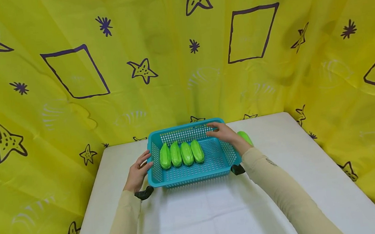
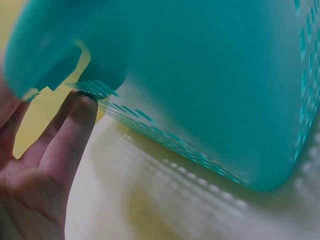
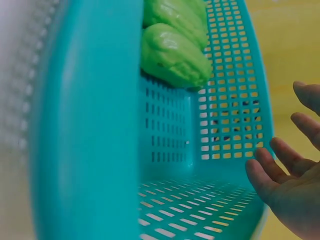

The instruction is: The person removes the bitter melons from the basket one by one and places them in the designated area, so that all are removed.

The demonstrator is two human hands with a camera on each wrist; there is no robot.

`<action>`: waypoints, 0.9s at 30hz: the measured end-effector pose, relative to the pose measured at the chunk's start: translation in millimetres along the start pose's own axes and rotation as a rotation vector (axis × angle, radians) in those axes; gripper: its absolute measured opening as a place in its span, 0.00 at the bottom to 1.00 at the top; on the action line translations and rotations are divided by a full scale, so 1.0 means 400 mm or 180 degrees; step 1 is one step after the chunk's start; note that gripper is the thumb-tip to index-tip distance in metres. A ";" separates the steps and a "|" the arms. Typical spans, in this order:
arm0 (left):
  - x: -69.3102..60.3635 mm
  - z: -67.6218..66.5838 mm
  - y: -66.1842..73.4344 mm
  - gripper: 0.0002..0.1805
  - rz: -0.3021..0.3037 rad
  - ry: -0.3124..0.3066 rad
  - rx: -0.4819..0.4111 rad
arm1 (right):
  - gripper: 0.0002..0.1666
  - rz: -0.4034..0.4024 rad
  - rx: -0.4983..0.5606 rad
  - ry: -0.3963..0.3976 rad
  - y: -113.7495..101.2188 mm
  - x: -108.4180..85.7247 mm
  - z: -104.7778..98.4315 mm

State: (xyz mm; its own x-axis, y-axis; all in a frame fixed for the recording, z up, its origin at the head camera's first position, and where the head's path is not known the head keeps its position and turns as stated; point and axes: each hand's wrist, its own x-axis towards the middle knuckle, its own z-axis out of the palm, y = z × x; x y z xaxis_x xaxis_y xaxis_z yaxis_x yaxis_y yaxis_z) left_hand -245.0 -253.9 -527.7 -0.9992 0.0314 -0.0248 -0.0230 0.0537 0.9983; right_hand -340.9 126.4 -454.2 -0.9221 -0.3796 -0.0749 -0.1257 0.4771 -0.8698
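A turquoise plastic basket (image 1: 192, 177) with perforated walls stands on the white table. Several bright green ridged gourds (image 1: 186, 154) lie side by side in its left half; two show partly as green gourds (image 3: 176, 56) in the right wrist view. My left hand (image 1: 138, 174) is at the basket's left end, its extended fingers against the outside near the handle opening. Over the basket's right end reaches my right hand (image 1: 223, 132), fingers spread and holding nothing. Another green gourd (image 1: 244, 137) lies on the table outside the basket's right end, partly hidden by my right arm.
The white table (image 1: 196, 220) extends in front of and to both sides of the basket. A yellow curtain (image 1: 173, 103) with dark stars and squares hangs close behind the table and along its sides. Black wrist straps (image 1: 144, 193) sit on both wrists, close to the basket.
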 end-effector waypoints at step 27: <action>0.000 0.005 0.002 0.27 -0.0026 0.0033 -0.0001 | 0.36 0.0434 0.0411 -0.0016 0.023 0.051 0.100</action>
State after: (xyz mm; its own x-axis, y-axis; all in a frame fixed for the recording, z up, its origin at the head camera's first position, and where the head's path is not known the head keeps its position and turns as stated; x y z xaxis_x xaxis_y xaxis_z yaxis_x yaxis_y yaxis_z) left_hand -244.8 -251.9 -527.0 -0.9993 0.0207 -0.0324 -0.0313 0.0536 0.9981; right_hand -346.0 91.4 -483.4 -0.9256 -0.3224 -0.1984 0.0486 0.4187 -0.9068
